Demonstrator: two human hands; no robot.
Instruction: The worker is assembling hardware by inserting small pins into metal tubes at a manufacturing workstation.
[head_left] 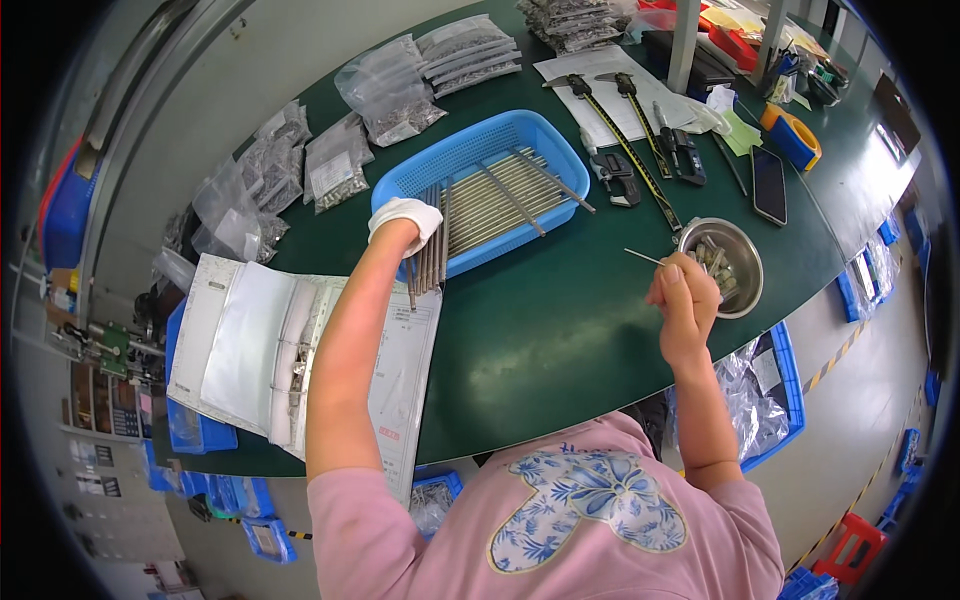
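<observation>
one thin metal pin (644, 257) is pinched by the right hand (688, 300); i cannot tell whether the white-covered left hand (406, 220) grasps the metal rods (431, 264).

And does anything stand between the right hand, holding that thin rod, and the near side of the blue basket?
Nothing visible: only green tabletop lies between the right hand, with its thin rod, and the near side of the blue basket. The long caliper lies farther back.
</observation>
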